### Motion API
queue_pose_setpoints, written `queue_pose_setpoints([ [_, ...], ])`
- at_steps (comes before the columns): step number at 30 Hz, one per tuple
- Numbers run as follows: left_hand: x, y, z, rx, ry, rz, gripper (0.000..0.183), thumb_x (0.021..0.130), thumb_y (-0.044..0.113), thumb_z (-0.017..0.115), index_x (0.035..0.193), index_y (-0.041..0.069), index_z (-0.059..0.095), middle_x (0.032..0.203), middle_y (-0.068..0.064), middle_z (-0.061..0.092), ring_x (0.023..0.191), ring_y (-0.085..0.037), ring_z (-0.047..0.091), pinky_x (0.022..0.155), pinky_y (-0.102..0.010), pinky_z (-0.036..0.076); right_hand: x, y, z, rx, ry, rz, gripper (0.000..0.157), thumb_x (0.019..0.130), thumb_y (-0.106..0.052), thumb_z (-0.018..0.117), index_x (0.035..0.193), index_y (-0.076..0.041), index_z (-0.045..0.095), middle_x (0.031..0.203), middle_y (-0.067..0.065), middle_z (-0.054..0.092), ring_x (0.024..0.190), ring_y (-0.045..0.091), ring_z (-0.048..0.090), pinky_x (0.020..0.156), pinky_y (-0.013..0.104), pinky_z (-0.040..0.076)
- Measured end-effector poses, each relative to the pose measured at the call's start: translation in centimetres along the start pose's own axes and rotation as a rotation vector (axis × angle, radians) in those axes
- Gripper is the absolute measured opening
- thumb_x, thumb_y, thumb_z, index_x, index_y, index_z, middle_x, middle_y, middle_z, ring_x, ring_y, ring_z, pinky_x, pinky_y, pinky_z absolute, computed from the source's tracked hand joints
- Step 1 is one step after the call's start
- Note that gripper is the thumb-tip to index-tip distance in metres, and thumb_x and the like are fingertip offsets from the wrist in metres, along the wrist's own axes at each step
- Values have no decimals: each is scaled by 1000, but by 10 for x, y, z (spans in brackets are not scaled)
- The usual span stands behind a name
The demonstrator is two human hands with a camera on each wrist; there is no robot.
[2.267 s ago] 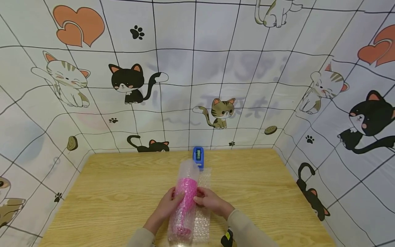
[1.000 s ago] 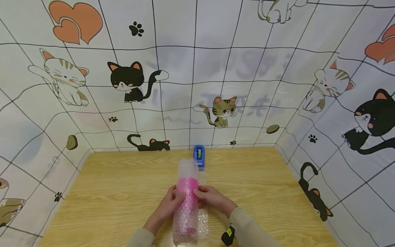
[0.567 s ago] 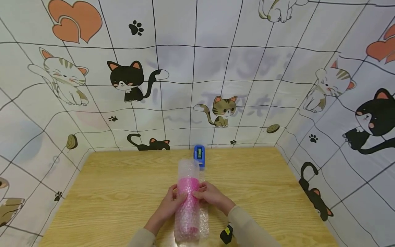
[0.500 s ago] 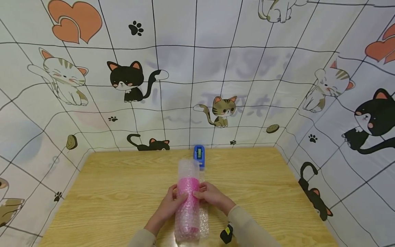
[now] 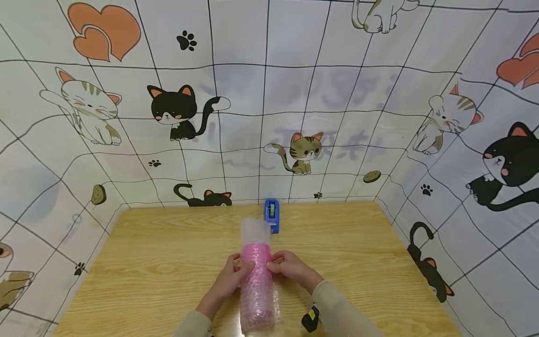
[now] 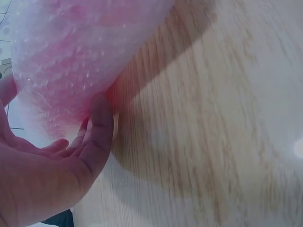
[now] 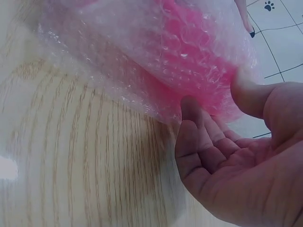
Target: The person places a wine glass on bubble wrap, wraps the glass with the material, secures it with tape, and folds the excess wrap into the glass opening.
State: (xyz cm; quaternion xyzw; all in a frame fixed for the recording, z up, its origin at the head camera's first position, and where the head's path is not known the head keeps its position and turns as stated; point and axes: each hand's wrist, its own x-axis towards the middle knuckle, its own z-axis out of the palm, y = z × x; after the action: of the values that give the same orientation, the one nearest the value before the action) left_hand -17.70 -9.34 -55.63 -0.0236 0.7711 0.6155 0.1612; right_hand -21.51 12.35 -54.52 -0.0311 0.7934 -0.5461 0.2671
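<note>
A pink object wrapped in clear bubble wrap forms a long bundle point(image 5: 257, 295) lying lengthwise on the table in the head view. My left hand point(image 5: 229, 277) grips its left side, with the thumb on top and the fingers low against the wrap, as the left wrist view shows. On the opposite side my right hand point(image 5: 294, 270) holds the bundle between thumb and curled fingers. A loose edge of bubble wrap point(image 7: 94, 71) shows beside the bundle in the right wrist view. What the pink object is cannot be made out through the wrap.
A blue tape dispenser point(image 5: 272, 215) stands just beyond the bundle's far end. Near my right sleeve lies a small black item with a yellow mark point(image 5: 310, 319). The wooden table point(image 5: 168, 252) meets a cat-print cloth point(image 5: 236, 131) at the back and sides.
The bundle has rolled between my hands, and the flat strip of bubble wrap on its right has narrowed to almost nothing. Both hands stay at its sides; the tape dispenser has not moved.
</note>
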Motion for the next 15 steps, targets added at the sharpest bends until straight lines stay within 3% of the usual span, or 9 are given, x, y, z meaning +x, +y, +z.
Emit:
queue_pose_setpoints([
  [8,0,4,3,3,8,-11,83,94,47,59,147,-3,20,119,-25,59,97,-25,64,76,-40,57,-2,-1,-2,-58,-9,-4,46,92,-32,66,128,-3,59,114,8,63,93,19,58,87,42,54],
  [15,-2,5,4,15,-1,1,84,93,48,59,147,-5,21,118,-26,60,97,-26,65,77,-40,57,-1,1,-3,126,-77,38,43,94,-27,64,126,-1,53,117,12,61,92,18,64,91,44,55],
])
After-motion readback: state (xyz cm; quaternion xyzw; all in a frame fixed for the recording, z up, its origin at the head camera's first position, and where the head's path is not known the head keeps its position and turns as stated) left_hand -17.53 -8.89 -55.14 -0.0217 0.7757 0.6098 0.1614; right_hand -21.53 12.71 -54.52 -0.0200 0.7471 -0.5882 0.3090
